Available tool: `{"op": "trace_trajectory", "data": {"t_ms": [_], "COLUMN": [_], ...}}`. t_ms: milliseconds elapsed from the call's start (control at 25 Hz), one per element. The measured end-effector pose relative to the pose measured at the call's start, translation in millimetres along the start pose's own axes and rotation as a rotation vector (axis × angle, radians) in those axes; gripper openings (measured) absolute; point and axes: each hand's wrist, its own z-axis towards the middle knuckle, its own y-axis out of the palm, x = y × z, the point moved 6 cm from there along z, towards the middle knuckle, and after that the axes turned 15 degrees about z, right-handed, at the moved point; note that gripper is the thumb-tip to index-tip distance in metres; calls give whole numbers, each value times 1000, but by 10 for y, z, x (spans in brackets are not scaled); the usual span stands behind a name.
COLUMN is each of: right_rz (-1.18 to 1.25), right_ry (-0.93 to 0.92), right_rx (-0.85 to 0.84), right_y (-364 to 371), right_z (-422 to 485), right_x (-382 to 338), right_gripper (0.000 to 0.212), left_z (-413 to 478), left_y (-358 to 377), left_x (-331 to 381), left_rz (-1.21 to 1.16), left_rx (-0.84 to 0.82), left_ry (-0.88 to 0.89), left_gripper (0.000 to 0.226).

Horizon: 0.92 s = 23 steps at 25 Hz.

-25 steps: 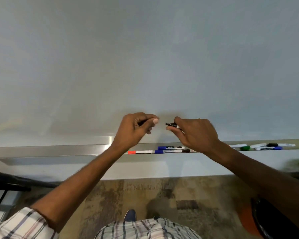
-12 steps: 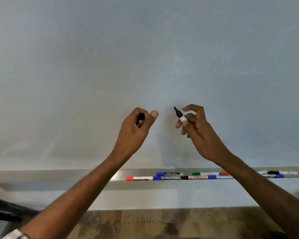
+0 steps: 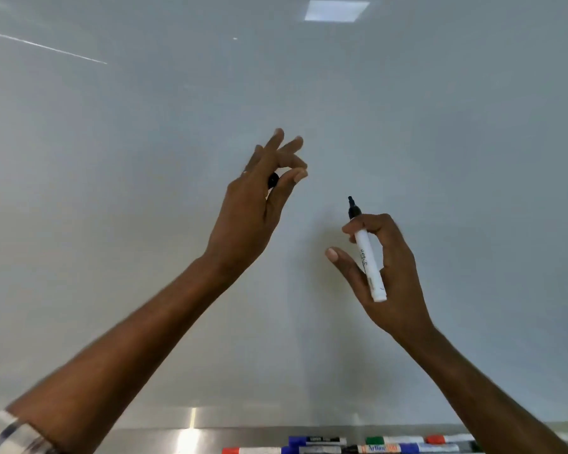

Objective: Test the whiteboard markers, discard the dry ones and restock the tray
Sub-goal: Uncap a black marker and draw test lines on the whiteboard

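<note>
Testing step. Pinching cap [image 3: 273, 181] in left hand [image 3: 250, 211], other fingers [image 3: 291, 146] spread. Gripping uncapped marker [image 3: 368, 257] in right hand [image 3: 391, 270], nib above fingertips. Next, likely: nib onto board [image 3: 440, 109] beyond fingers.

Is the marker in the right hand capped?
No: the marker in the right hand shows its bare black tip, and the left hand pinches the black cap.

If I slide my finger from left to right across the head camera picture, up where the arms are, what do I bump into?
checked sleeve → left hand, pinching a black cap → right hand, holding an uncapped marker with its tip pointing up
</note>
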Motion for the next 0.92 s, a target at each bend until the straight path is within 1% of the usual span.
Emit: {"op": "trace_trajectory", "data": {"t_ms": [80,160,200,280,320,440,520,600,760,920], "right_rz": [45,90,90,71,53,13,-8,-35,-144,-87], "right_ry": [-43,-60,-54,-72,-95,-172,-226,-252,-286,-291], "right_rx": [81,145,174,215,230,284,303,291,259,302], "right_y": [-32,-55,-68,-93,-101,-132,-133,-96,-53,-100], "right_z": [173,338,422,618,716,990,1108,1181,1261,1209], "right_x": [-98,-171,-189,-230,-234,-204,-175,-154,-98,-50], "right_gripper": [17,15,17,29,30,22,22,25,26,24], "left_z": [270,470,551,730,811,950,945,927,921,870], "left_y": [11,59,79,98,107,171,213,223,211,207], "left_x": [-41,-52,-52,-37,-40,-67,-96,-106,-129,-118], "left_rz": [2,70,133,283,373,613,743,830,837,788], "left_rx": [-19,-27,-14,35,60,134,174,210,216,204], "left_ry": [21,57,95,195,247,374,370,329,269,287], "left_gripper": [17,23,25,28,28,29,39,46,53,60]}}
